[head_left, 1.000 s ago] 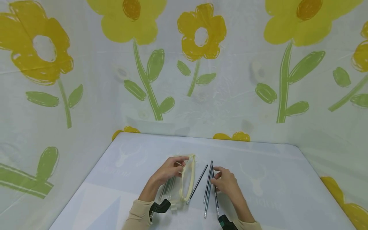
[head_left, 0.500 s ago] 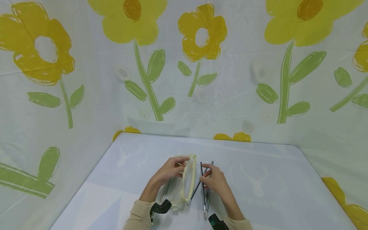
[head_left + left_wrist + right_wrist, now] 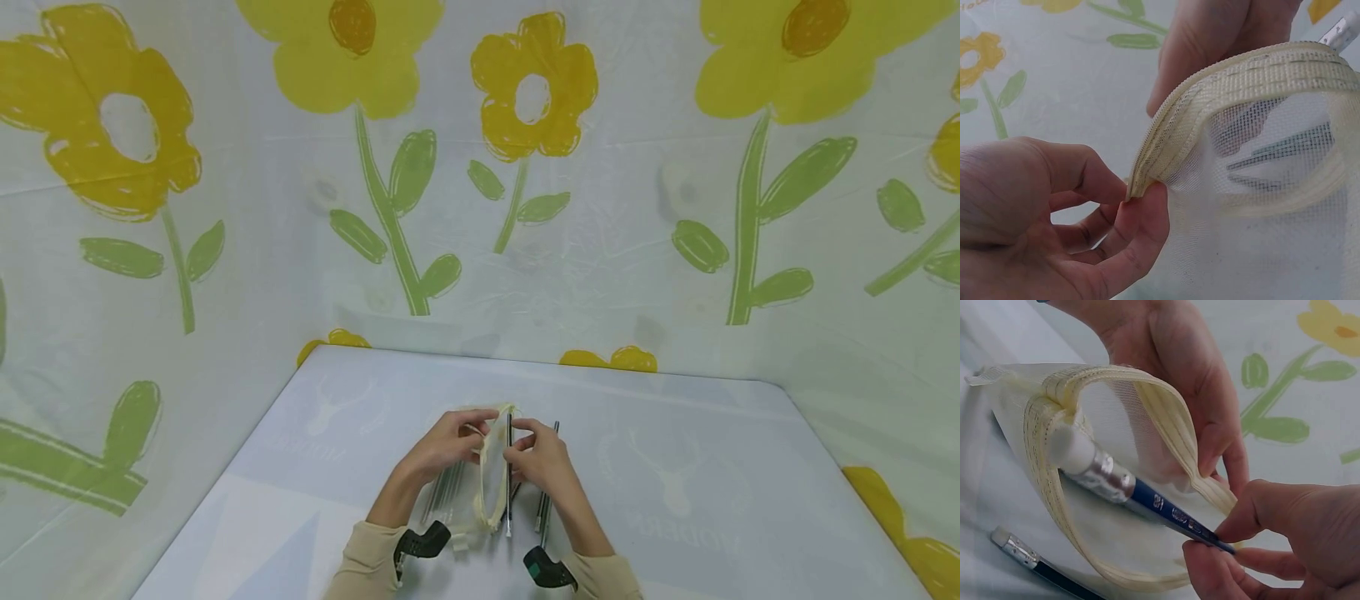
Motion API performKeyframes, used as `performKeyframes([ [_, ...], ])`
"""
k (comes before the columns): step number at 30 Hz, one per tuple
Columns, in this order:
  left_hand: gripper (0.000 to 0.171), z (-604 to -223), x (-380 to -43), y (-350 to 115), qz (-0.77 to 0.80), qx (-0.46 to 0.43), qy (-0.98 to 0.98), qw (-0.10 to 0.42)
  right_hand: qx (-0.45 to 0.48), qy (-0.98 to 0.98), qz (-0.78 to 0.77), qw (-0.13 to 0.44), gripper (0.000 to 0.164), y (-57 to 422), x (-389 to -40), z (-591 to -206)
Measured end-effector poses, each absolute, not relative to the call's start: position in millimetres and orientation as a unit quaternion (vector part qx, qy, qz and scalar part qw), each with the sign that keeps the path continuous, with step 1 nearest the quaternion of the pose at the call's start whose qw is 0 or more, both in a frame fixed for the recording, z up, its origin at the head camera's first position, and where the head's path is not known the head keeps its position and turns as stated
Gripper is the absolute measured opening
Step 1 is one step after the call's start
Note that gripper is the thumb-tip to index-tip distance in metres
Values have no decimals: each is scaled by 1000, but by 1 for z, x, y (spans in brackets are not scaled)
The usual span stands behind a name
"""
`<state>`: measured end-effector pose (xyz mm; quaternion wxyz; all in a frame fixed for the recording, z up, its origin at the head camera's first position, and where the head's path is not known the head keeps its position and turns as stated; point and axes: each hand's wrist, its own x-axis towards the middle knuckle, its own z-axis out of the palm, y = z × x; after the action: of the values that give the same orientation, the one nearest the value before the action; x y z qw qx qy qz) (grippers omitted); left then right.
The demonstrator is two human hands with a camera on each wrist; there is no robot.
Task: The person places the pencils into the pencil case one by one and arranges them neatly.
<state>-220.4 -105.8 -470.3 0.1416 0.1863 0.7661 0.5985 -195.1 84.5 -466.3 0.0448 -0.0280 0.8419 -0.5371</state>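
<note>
A see-through mesh pouch (image 3: 1260, 78) with a cream zipper edge stands with its mouth open. My left hand (image 3: 448, 440) pinches that edge between thumb and fingers. My right hand (image 3: 543, 457) pinches a dark blue pencil (image 3: 1175, 515) near one end, at the pouch's mouth. The pencil's white eraser and metal band point away from the fingers, in front of the opening in the right wrist view. Several thin dark pencils (image 3: 1297, 147) show blurred through the mesh in the left wrist view. Another pencil (image 3: 1019, 550) with an eraser lies beside the pouch.
More pencils (image 3: 543, 510) lie on the white table (image 3: 675, 533), partly hidden by the right arm. A cloth printed with yellow flowers (image 3: 532, 100) hangs behind and at the sides. Dark wrist cameras sit on both wrists.
My right hand has moved left with a pencil, from beside the loose pencils to the pouch's mouth. My left hand keeps hold of the pouch edge, almost unmoved.
</note>
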Motion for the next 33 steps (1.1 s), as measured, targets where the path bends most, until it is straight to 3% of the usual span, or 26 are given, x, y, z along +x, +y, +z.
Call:
performKeyframes([
  [33, 51, -469, -219, -102, 596, 185, 768, 145, -12, 820, -572, 10, 50, 72, -205, -468],
])
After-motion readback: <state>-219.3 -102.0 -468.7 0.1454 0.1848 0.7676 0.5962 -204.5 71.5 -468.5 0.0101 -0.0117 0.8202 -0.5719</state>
